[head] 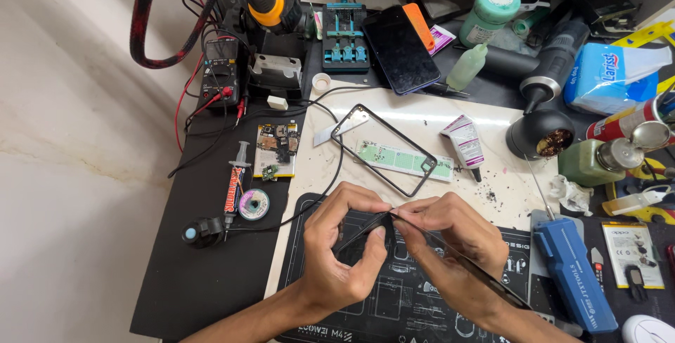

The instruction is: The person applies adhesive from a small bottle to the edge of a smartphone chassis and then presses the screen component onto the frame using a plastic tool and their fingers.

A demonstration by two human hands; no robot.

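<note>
My left hand [343,244] and my right hand [450,244] meet over a black work mat [394,308]. Between them is a thin dark flat panel [450,253], held edge-on, running from the left fingers down to the lower right. Left thumb and fingers pinch its upper-left end [365,234]. Right fingers grip it near the middle at the top edge. Just beyond the hands lies a black phone frame [383,148] on the white board [492,114], with a pale green strip [404,160] across it.
A glue tube [464,143] lies right of the frame. A blue tool [573,273] sits at the right. A circuit board [276,147], syringe [235,181] and solder wick roll [254,204] lie left. A dark phone [401,48], bottles, multimeter [219,69] and cables crowd the back.
</note>
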